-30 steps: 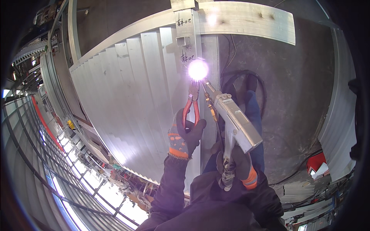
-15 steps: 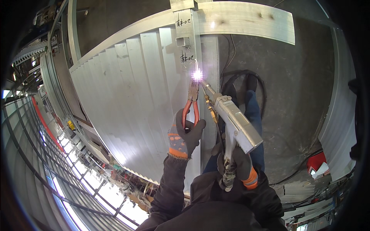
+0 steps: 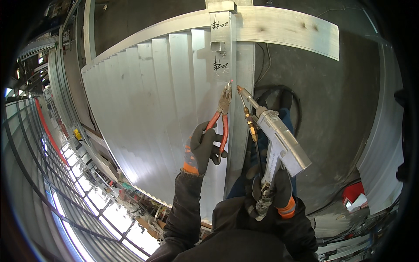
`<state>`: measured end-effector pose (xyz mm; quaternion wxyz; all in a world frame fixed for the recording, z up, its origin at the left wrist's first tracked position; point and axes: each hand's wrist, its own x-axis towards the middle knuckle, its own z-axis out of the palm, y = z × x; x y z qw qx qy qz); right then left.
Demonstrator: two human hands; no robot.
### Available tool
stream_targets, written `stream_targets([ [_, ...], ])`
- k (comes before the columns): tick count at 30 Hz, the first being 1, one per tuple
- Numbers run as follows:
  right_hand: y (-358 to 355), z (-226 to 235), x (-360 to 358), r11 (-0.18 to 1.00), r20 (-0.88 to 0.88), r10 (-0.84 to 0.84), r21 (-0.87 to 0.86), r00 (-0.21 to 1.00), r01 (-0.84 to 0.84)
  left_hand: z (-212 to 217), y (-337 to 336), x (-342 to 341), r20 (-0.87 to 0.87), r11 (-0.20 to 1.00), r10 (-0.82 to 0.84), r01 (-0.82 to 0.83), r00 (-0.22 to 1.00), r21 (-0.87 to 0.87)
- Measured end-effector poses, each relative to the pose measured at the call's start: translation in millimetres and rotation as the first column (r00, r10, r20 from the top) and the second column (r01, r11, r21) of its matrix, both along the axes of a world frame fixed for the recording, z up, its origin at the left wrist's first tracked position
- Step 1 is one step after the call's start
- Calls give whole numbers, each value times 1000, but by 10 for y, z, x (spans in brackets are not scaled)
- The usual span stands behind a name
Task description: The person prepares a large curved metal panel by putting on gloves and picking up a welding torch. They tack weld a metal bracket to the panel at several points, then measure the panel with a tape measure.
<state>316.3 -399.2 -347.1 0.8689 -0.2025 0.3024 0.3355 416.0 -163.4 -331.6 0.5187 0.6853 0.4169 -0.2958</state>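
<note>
My left hand (image 3: pixel 200 146), in a dark glove with an orange cuff, holds red-handled pliers (image 3: pixel 224 103) by the grips. Their jaws reach the edge of a long metal profile (image 3: pixel 223 52), beside a small reddish glow. A grey welding gun (image 3: pixel 281 142) is gripped by its handle in my right hand (image 3: pixel 283 190), also gloved. Its copper-coloured nozzle (image 3: pixel 242 90) points at that same edge, slightly apart from it. A thin tube with brass fittings (image 3: pixel 252 130) runs along the gun's left side. No arc shows.
Ribbed metal panels (image 3: pixel 144 100) spread out to the left. A pale flat bar (image 3: pixel 288 28) crosses at the far end, past a small square tube (image 3: pixel 217 46). A black hose (image 3: pixel 298 104) loops on the floor near my feet; a red-and-white object (image 3: pixel 354 196) lies right.
The bright welding arc at the profile's edge has gone out, leaving a faint glow. The gun's nozzle has drawn back to the right, and the pliers' handles have spread a little.
</note>
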Motion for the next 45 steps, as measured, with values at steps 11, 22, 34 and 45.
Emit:
stream_targets([
  [11, 89, 38, 116, 999, 25, -16, -31, 1000, 17, -182, 272, -539, 156, 977, 168, -185, 973, 104],
  [22, 108, -8, 139, 999, 85, -7, -35, 996, 10, -557, 581, -785, 349, 914, 234, -327, 908, 239],
  [34, 114, 12, 135, 995, 81, 64, -75, 995, -58, -1039, 1364, -801, 520, 737, -93, -292, 849, 609],
  [45, 128, 32, 107, 997, 2, 51, -59, 999, -51, -1392, 1700, -941, 392, 670, -47, -262, 919, 695],
])
